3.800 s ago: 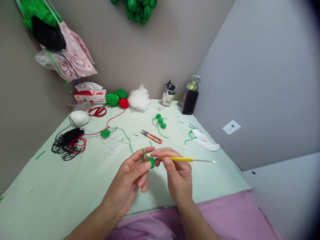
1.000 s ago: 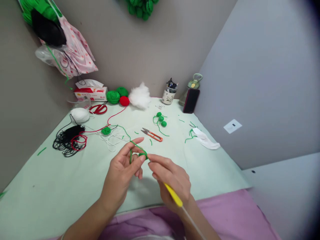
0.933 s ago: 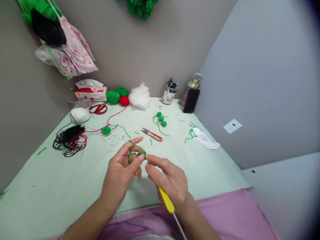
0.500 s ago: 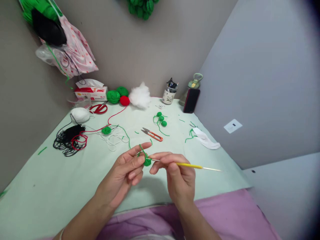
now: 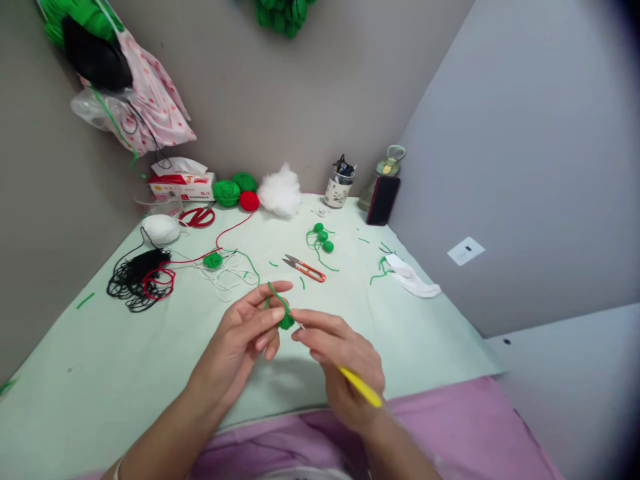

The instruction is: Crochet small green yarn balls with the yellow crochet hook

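My left hand pinches a small green crochet piece between thumb and fingers, and a green yarn strand runs over its index finger. My right hand is closed on a crochet hook with a yellow handle. The hook's metal tip points up-left into the green piece, and its handle slants down-right toward my body. Both hands hover above the pale green table cover, near its front edge.
Orange thread snips lie just beyond the hands. Small green crochet balls, black and red yarn tangles, white yarn, red scissors, green and red yarn balls, stuffing, a jar and a phone sit farther back.
Half a second ago the hook lay level, handle pointing right. Now my right hand has turned it so the handle points down toward me, and both hands sit slightly higher and to the left.
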The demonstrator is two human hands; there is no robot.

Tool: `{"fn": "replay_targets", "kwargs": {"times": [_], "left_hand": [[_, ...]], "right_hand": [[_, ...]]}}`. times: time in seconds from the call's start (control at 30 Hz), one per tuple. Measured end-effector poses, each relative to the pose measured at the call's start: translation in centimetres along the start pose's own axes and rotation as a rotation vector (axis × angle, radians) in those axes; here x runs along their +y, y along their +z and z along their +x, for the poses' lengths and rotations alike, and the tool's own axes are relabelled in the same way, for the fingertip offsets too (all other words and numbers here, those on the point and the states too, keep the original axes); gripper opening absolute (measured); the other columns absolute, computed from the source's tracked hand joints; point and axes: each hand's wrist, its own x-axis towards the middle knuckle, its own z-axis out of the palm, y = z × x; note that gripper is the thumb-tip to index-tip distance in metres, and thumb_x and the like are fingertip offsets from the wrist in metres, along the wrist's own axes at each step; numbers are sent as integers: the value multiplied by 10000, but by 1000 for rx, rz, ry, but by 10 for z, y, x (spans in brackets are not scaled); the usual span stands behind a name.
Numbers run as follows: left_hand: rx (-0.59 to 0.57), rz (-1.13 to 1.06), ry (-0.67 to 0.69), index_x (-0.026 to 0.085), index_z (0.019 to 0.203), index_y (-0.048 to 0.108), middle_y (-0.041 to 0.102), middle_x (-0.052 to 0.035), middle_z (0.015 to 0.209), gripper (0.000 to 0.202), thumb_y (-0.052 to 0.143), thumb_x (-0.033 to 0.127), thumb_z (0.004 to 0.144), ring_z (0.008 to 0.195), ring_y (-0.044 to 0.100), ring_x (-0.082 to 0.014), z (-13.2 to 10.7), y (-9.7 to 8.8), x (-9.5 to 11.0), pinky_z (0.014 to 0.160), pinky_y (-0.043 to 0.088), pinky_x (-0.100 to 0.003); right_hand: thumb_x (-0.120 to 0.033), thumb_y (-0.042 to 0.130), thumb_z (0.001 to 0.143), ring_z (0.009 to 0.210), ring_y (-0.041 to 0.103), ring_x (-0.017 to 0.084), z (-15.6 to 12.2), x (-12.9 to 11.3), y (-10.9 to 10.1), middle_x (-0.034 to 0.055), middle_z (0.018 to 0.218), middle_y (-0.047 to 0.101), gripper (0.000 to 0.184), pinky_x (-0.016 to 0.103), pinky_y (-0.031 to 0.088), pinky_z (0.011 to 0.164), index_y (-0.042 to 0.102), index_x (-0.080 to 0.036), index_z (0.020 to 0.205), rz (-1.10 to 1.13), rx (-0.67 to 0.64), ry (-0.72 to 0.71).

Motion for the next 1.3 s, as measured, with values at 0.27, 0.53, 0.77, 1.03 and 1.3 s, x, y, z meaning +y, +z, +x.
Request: {"fn": "replay_targets", "kwargs": {"times": [0.27, 0.53, 0.77, 1.03, 1.3], "left_hand": [[-74, -71, -70, 185, 1174, 767, 561, 54, 691, 360, 851, 226, 826, 550, 499, -39, -1, 2, -8, 565, 533, -151], [-55, 16, -11, 225, 1223, 736, 619, 35, 868, 390, 824, 224, 844, 566, 544, -38, -4, 4, -7, 596, 572, -198], [-20, 105, 106, 229, 1183, 731, 598, 40, 887, 321, 792, 240, 869, 483, 503, -22, -7, 5, -11, 500, 539, -204], [42, 213, 213, 264, 1162, 753, 636, 31, 856, 306, 794, 214, 863, 670, 647, -92, -9, 6, -15, 683, 611, -231], [32, 132, 131, 240, 1258, 705, 634, 31, 846, 453, 842, 242, 826, 553, 516, -47, -8, 12, -15, 495, 508, -145]], "right_hand": [[-311, 560, 1051, 655, 724, 104, 10, 6, 11, 21, 1054, 823, 197, 247, 599, 628, 749, -276, 1005, 690, 305, 455], [-324, 566, 1049, 718, 713, 114, 11, 10, 6, 22, 973, 801, 205, 248, 595, 661, 748, -258, 981, 685, 294, 461], [-215, 507, 1066, 850, 707, 151, 6, 4, -3, 38, 1027, 775, 224, 312, 583, 758, 727, -256, 1053, 340, 177, 286], [-86, 504, 1028, 1003, 717, 191, 6, 2, -10, 64, 1040, 763, 264, 345, 589, 827, 695, -229, 1142, 108, 53, 119], [-56, 599, 962, 997, 734, 206, 1, 4, -4, 104, 1100, 745, 365, 312, 630, 800, 694, -238, 1264, -396, 6, -164]]}}
